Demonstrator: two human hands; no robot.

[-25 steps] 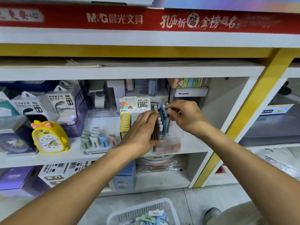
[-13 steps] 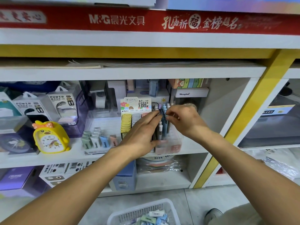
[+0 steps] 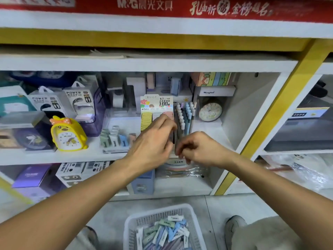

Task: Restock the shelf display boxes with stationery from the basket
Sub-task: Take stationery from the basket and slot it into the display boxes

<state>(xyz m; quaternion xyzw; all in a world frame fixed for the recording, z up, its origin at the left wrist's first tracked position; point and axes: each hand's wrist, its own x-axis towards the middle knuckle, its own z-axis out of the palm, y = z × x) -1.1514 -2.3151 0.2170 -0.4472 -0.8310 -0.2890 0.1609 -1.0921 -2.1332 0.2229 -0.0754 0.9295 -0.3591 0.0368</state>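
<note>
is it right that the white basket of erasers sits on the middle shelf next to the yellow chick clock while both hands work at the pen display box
Not quite. The head view shows the white basket of erasers on the floor below the shelves, not on the middle shelf. The rest holds: the yellow chick clock stands on the middle shelf, and the left hand and right hand work at the pen display box.

A stationery shop: branded shelf banner [image 3: 144,5], boxed power banks [image 3: 79,101], pen display box [image 3: 183,120]
</note>
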